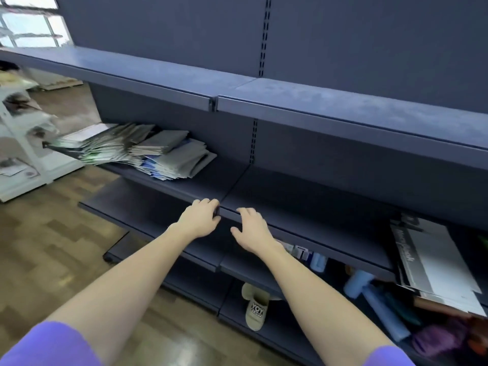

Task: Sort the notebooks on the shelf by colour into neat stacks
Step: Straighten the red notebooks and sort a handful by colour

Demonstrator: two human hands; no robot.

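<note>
A loose heap of notebooks [137, 149] lies at the left end of the middle shelf [303, 207]. Most covers are grey, some blue edges show underneath, and green ones stick out at the far left. My left hand [200, 217] rests on the shelf's front edge near the joint between two shelf sections, fingers bent over the lip. My right hand [252, 231] lies just right of it, fingers relaxed on the same edge. Neither hand holds a notebook. The heap is well to the left of both hands.
A bare dark shelf [343, 107] runs above. Large flat grey boxes [433, 260] lean at the right end. Below are bottles [317, 260], a blue roll [380, 305] and a beige slipper [256, 307]. A white rack [23, 143] stands left on the wooden floor.
</note>
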